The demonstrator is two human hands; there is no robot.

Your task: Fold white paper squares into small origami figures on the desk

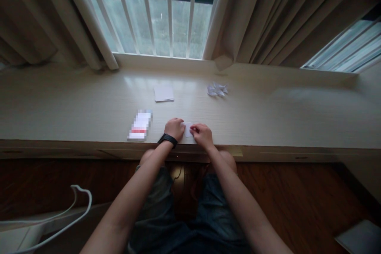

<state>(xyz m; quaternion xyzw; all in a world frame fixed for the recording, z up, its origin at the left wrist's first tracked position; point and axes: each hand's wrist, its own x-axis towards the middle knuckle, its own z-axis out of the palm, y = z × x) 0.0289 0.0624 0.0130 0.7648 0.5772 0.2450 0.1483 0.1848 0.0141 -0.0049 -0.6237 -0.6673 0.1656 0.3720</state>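
Observation:
A small white sheet of paper point(187, 130) lies near the front edge of the pale counter, between my two hands. My left hand point(175, 128), with a black band on its wrist, rests at the left side of the sheet, its fingers bent down on it. At the right side, my right hand point(202, 134) has thumb and forefinger pinched together at the paper's edge. Farther back lies a stack of white square paper point(163, 93). To its right is a cluster of folded white paper pieces point(217, 89).
A blurred-out rectangular item with a red band point(139, 125) lies left of my left hand on the counter point(285, 115). Behind are a barred window point(157, 20) and beige curtains point(253, 16). White curved tubing point(89, 198) stands at lower left, above the wooden floor.

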